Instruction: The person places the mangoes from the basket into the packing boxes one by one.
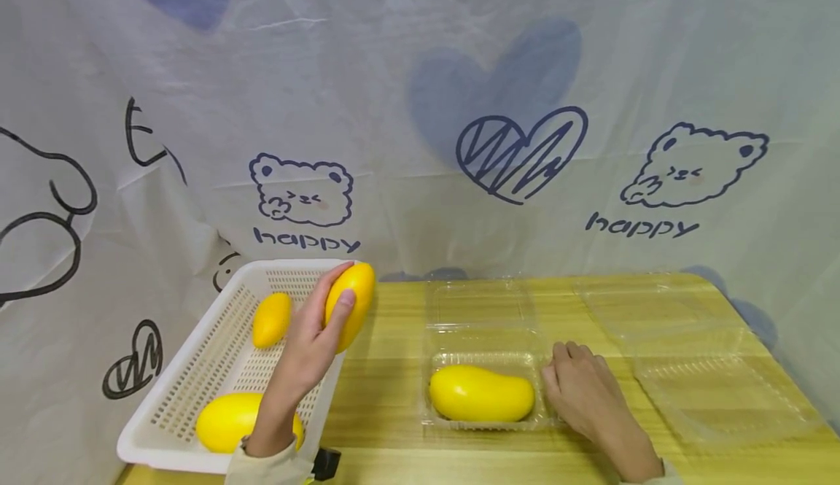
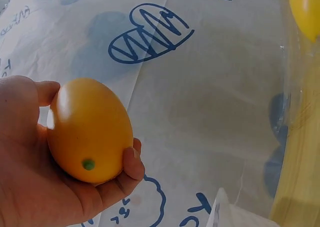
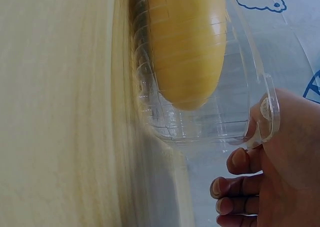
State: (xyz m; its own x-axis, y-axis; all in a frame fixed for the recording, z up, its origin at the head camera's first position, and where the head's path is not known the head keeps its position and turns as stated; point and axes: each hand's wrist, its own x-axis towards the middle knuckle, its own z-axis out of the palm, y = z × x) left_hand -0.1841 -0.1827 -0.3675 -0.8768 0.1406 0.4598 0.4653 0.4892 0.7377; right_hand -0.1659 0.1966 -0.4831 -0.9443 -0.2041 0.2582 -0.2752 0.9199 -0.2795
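My left hand (image 1: pixel 308 343) grips a yellow mango (image 1: pixel 357 299), raised above the right side of a white basket (image 1: pixel 173 458). In the left wrist view, the fingers curl round this mango (image 2: pixel 90 127), whose small green stem end faces the camera. Another mango (image 1: pixel 482 395) lies lengthwise in a clear plastic box (image 1: pixel 482 358) with its lid folded back. At the box's right side is my right hand (image 1: pixel 587 390). The right wrist view shows thumb and forefinger pinching the box's corner rim (image 3: pixel 270 112), the other fingers curled.
Inside the basket lie a smaller mango (image 1: pixel 272 320) and a large mango (image 1: pixel 226 423), partly behind my left forearm. A second clear box (image 1: pixel 728 390) stands opened on the right of the wooden table (image 1: pixel 387 397). A printed cloth (image 1: pixel 394 120) hangs behind.
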